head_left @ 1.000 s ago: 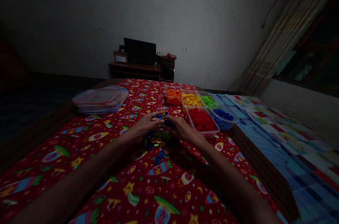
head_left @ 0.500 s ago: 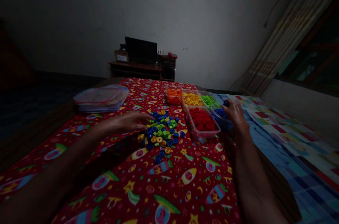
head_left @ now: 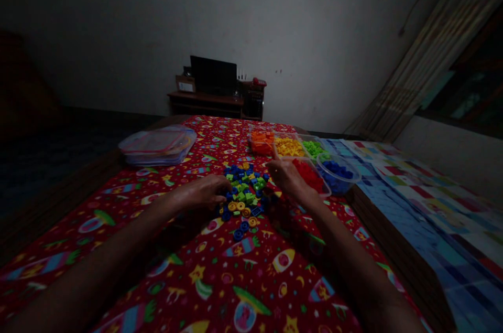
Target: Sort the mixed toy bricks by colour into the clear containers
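A loose pile of small plastic building blocks [head_left: 245, 197], mostly blue, green and yellow, lies on the red patterned cloth. My left hand [head_left: 210, 190] is at the pile's left edge, fingers and thumb curled in among the blocks; what they pinch is hidden. My right hand [head_left: 288, 178] hovers at the pile's right side, in front of the red block container, fingers apart and nothing visible in them. Right of it stands a round clear tub of blue blocks [head_left: 337, 171]. Red blocks [head_left: 309, 174] fill a rectangular container partly covered by my right hand.
Behind are containers of orange blocks [head_left: 262, 142], yellow blocks [head_left: 288, 148] and green blocks [head_left: 314, 149]. Stacked clear lids [head_left: 157, 145] lie at the left. A blue checked cloth [head_left: 396, 207] runs along the right, and a desk with a monitor [head_left: 214, 75] stands by the wall.
My right hand has moved left from the blue tub to the pile's right side. My left hand has shifted slightly right, its fingers curling further into the pile. The view has turned slightly left.
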Motion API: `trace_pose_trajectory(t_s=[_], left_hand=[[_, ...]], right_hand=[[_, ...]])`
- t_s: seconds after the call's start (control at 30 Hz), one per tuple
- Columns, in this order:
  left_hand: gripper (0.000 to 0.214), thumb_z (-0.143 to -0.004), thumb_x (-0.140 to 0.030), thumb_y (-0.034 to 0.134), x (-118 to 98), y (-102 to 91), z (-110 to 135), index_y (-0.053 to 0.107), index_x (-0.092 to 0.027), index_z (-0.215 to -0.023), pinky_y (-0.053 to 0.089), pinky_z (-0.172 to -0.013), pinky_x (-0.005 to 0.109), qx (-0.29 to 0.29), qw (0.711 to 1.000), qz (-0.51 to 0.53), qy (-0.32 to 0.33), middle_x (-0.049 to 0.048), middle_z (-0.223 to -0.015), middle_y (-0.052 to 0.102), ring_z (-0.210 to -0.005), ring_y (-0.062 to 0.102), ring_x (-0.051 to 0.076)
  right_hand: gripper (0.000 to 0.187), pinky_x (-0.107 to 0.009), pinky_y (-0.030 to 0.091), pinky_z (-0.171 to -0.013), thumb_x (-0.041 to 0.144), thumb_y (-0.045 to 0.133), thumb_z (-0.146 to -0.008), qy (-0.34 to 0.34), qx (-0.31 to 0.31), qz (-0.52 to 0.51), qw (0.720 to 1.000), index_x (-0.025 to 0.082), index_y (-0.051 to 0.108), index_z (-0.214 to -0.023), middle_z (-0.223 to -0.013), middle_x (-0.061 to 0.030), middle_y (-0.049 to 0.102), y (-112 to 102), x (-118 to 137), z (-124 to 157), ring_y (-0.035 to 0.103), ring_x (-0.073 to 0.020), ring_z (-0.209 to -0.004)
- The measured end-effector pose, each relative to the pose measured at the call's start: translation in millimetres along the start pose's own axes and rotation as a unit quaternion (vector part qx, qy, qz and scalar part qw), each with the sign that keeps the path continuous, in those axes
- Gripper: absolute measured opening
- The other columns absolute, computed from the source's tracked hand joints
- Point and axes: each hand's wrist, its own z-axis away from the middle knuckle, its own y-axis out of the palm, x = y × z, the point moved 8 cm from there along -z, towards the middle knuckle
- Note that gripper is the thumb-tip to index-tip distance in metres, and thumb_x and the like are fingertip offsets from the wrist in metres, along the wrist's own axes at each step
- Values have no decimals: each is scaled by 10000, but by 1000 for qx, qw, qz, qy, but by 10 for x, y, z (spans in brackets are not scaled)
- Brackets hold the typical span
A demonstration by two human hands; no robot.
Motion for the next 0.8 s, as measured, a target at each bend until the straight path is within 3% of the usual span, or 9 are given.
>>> trace_pose_trajectory(t_s=[0.13, 0.27, 0.4, 0.57, 0.67, 0.8], left_hand=[[272, -729, -160, 469, 41, -47, -32, 669, -189, -911, 459, -754, 215, -12, 1000, 6, -22, 26, -903, 691, -832, 626, 162], [271, -718, -159, 475, 55, -59, -38, 675, -184, -899, 462, -737, 217, -16, 999, 19, -23, 27, -882, 685, -812, 624, 163], [284, -693, -171, 550, 17, -19, -13, 674, -185, -948, 453, -773, 229, 1, 1000, -7, -9, 47, -947, 660, -881, 608, 183], [186, -701, -181, 552, -11, 39, -15, 650, -180, -859, 446, -703, 216, -2, 1000, -30, -7, 42, -903, 635, -809, 591, 168], [168, -759, -264, 536, -15, -30, -14, 641, -178, -859, 439, -703, 229, -27, 999, -22, -15, 43, -880, 645, -802, 592, 173], [193, -778, -341, 547, 79, -149, -4, 641, -187, -845, 410, -615, 236, -45, 996, -7, -72, 19, -775, 648, -714, 593, 175]], right_hand=[[470, -387, 421, -940, 11, 402, -772, -69, 7, 5, 998, 105, 532, -1214, -1191, -177, 547, 472, 41, 145, 481, -234, -1137], [478, -399, 412, -964, -9, 362, -781, -64, 22, 19, 998, 110, 511, -1219, -1142, -152, 550, 680, -124, 203, 479, -223, -1120], [328, -387, 430, -907, 34, 378, -830, -46, 22, 21, 998, 110, 552, -1097, -1030, -140, 566, 606, -122, 196, 501, -219, -984], [226, -370, 419, -876, 123, 424, -886, -46, -4, 8, 999, 152, 535, -1081, -1020, -127, 555, 329, 38, 204, 488, -215, -947], [166, -330, 419, -808, 157, 458, -893, -38, -12, 10, 999, 141, 538, -1037, -1036, -140, 557, 168, 56, 183, 494, -202, -891], [156, -288, 388, -698, 144, 475, -872, 5, 24, 77, 997, 124, 545, -1011, -929, -120, 596, 79, 57, 107, 495, -176, -759]])
